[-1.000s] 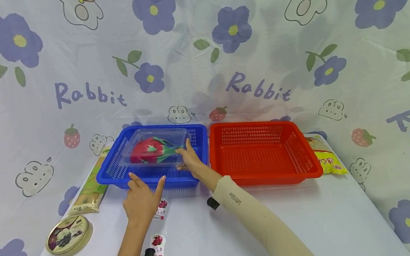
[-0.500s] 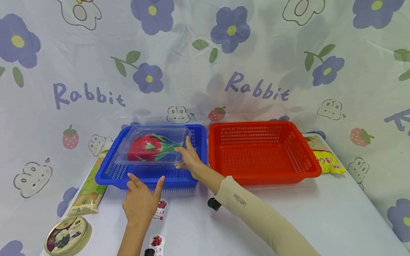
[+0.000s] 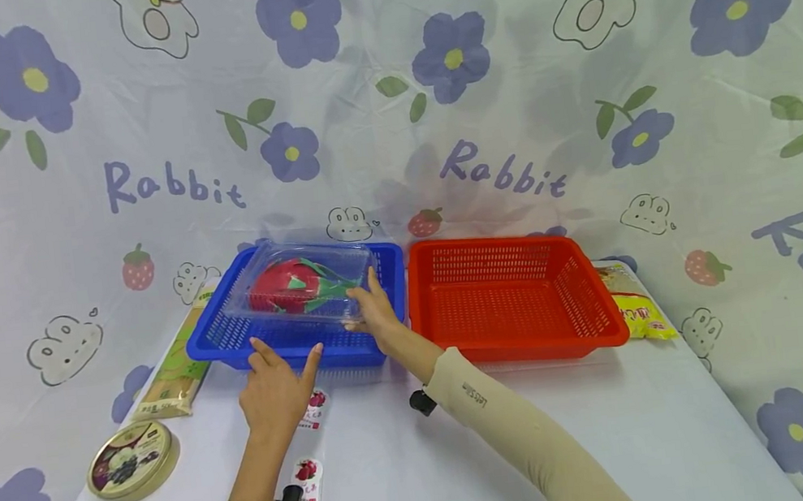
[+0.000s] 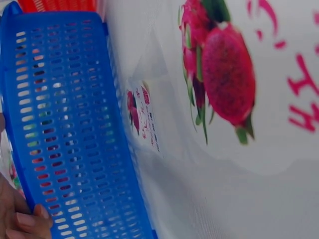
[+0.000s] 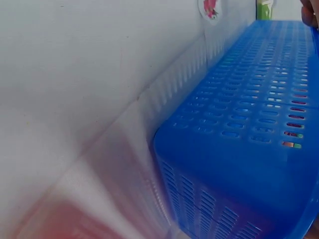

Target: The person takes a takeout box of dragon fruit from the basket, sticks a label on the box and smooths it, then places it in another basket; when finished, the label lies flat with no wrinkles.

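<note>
In the head view my right hand (image 3: 377,312) grips the right end of a clear plastic box (image 3: 274,262). A dragon fruit (image 3: 288,287), red with green leaf tips, lies inside it. The box sits tilted over the blue basket (image 3: 217,353), partly within its rim. My left hand (image 3: 275,398) holds the basket's front rim, index finger and thumb spread along it. In the left wrist view several curled fingertips (image 4: 41,211) lie against the outer wall of the basket. The right wrist view mostly shows the basket's outside; the right hand's grip is hidden there.
A red basket (image 3: 518,352) stands to the right of the blue one. A strip of dragon fruit stickers (image 3: 305,471) runs along the white table (image 3: 395,471). At the left are a round tin (image 3: 133,461) and a noodle packet (image 3: 175,372); a yellow packet (image 3: 645,315) lies far right.
The box with the dragon fruit has shifted slightly back and up over the blue basket, my right hand moving with it. My left hand has stayed at the front rim.
</note>
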Motion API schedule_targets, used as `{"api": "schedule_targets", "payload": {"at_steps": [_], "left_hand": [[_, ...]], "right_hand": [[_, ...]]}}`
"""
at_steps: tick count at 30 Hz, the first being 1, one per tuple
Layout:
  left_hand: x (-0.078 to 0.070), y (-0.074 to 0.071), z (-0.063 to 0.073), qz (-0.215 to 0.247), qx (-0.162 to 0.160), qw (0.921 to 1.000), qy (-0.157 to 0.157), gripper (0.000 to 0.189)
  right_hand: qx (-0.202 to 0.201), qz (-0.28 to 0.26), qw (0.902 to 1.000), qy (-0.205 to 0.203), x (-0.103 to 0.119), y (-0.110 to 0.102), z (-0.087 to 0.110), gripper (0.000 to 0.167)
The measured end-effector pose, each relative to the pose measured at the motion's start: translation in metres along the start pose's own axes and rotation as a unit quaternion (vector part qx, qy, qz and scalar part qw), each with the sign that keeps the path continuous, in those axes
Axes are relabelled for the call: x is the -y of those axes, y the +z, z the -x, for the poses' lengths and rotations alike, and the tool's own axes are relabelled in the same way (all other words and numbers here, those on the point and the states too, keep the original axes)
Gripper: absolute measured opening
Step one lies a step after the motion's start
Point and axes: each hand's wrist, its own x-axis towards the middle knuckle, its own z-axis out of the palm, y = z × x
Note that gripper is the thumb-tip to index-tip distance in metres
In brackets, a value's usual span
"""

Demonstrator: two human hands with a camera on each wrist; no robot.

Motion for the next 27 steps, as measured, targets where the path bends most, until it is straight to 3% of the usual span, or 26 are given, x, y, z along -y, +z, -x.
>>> {"api": "schedule_targets", "payload": {"at_steps": [27], "left_hand": [[-0.001,-0.003,0.002,-0.003,0.012,0.9999,-0.005,0.117]], "right_hand": [[-0.004,-0.006,1.0000,0.002,-0.002,-0.011,0.008,0.079]]}}
